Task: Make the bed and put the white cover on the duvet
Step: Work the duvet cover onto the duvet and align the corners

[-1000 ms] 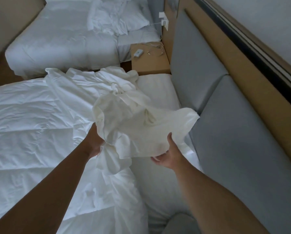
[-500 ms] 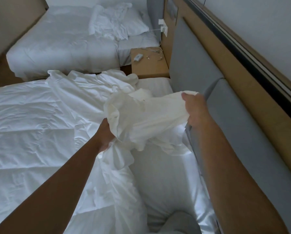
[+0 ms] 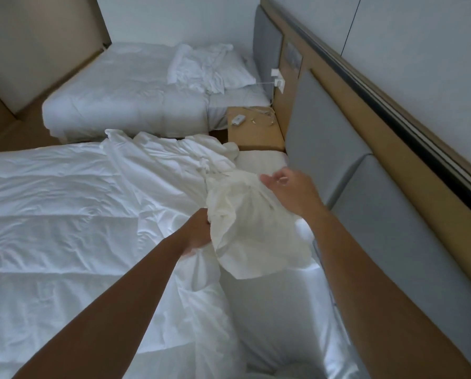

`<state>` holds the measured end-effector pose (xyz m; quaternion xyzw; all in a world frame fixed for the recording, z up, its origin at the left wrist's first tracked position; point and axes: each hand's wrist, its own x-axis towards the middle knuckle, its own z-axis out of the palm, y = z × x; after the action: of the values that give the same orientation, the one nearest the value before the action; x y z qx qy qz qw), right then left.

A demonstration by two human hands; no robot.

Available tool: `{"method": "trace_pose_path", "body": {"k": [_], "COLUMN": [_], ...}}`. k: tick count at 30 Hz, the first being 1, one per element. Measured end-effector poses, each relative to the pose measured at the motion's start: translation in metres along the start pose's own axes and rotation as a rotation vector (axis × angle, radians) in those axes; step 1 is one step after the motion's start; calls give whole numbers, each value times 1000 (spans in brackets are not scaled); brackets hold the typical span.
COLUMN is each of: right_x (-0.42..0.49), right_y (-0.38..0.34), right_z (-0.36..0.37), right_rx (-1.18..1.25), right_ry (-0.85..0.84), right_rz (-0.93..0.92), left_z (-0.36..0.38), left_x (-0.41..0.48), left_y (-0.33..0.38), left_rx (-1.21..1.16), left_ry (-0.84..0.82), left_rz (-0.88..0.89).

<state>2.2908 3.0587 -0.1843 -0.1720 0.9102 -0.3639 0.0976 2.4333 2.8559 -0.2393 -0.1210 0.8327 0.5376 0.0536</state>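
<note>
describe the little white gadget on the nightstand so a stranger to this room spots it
Follow the grey padded headboard along the right wall to the wooden nightstand between the near bed and the far bed. At its edge farthest from the headboard lies the little white gadget: a flat rounded block, unlike the thin loose cables tangled beside it.

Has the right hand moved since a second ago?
Yes: the right hand rose from below the white cover to its top, along the grey headboard toward the nightstand.
</note>
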Motion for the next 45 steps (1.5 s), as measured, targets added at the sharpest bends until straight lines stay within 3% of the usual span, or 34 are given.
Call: {"method": "trace_pose_path", "body": {"k": [2, 5, 7, 9, 14, 17, 23, 28, 31, 34, 37, 41, 45], "right_x": [-7, -18, -19, -19, -21, -21, -14, -19, -19, -25, -28, -29, -32], "right_y": [-44, -83, -81, -71, -67, -66, -49, -39, -42, -53, -60, -56, -52], "right_z": [18, 48, 61, 67, 68, 61, 61, 63, 67, 73, 75, 76, 80], "right_rx": [223, -64, -260, -287, -339, -232, 126, 341, 195, -31, 24, 218, 474], "right_ry": [-204, -603, -777, -892, -1051, -1090, -1244, -1180, -1030, -840, -748, -745, -696], "right_rz": [-173, -336, -280, -169, 101, 216, 183, 207, 193, 4, -23, 124, 189], "left_z": [6, 7, -1, -12, -23, -29, -39, -47, -50, -48, -42, -41, -41], "left_x": [-4, -13, -20, -28, -42, -46, -46, -51, -57, -59, -61, -67, -66], "left_y": [-4, -3, -3, -7, -16, -18, -15, -12, -14, -24, -32, -34, -24], "left_rx": [118, 229, 261, 274, 172, 64, -124, -216, -293, -401, -559, -707, -619], "left_ry": [-63, -118, -154, -210, -242, -260, -285, -336, -466, -483, -418, -294, -196], "left_rz": [16, 32, 31, -8, -88, -140, -268, -289, -289, -289, -280, -324, -350]}}
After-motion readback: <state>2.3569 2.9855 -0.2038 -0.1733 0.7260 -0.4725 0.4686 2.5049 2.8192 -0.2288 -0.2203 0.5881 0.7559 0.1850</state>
